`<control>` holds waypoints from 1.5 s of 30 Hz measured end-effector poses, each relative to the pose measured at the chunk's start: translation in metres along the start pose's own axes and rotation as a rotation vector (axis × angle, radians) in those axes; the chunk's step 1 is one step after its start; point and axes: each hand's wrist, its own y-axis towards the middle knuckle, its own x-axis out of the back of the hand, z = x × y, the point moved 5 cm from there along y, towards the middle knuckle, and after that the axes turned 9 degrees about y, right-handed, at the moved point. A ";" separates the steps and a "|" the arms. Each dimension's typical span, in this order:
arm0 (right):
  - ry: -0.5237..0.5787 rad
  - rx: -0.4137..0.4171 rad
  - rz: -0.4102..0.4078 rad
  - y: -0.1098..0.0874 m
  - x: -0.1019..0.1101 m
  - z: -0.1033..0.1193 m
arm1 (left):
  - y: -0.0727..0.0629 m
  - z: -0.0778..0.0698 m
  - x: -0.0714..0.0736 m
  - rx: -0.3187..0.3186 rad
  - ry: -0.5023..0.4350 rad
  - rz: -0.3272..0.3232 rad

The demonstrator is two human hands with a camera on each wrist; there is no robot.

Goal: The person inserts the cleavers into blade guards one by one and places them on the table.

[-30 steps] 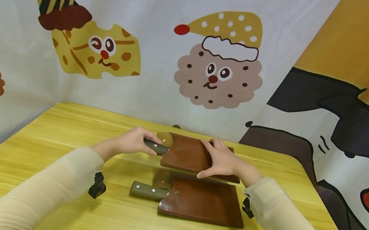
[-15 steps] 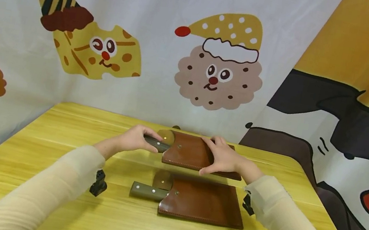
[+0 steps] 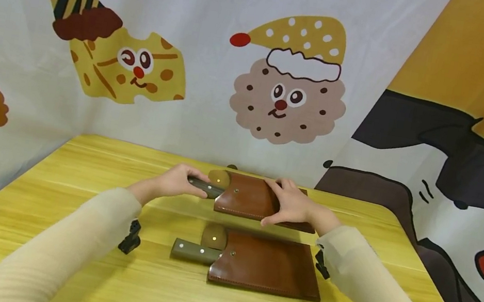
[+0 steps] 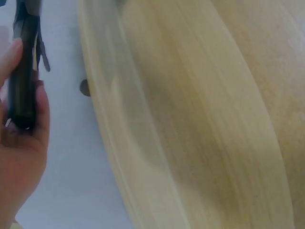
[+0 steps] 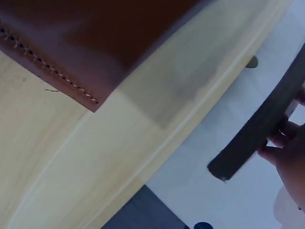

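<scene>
Two cleavers, each in a brown leather sheath, appear in the head view. My left hand (image 3: pixel 174 181) grips the dark handle (image 3: pixel 205 188) of the farther cleaver, also visible in the left wrist view as a dark handle (image 4: pixel 23 76). Spread across that cleaver's sheath (image 3: pixel 246 196), my right hand (image 3: pixel 292 204) has its thumb at the near edge and its fingers toward the far edge. This sheathed cleaver is held above the tabletop. The nearer cleaver's sheath (image 3: pixel 267 264) lies flat, its green handle (image 3: pixel 194 252) pointing left.
A yellow wood-grain table (image 3: pixel 76 189) carries the nearer cleaver. Behind it hangs a white cloth (image 3: pixel 198 129) printed with cartoon food figures. Small black wrist cameras (image 3: pixel 131 239) sit below the sleeves.
Both hands have raised the farther sheathed cleaver slightly, away from the nearer one. Their hold on it looks the same. The nearer cleaver has stayed in place.
</scene>
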 end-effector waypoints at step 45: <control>0.102 -0.131 0.039 -0.021 -0.026 -0.020 | -0.023 0.036 -0.014 0.113 0.090 -0.004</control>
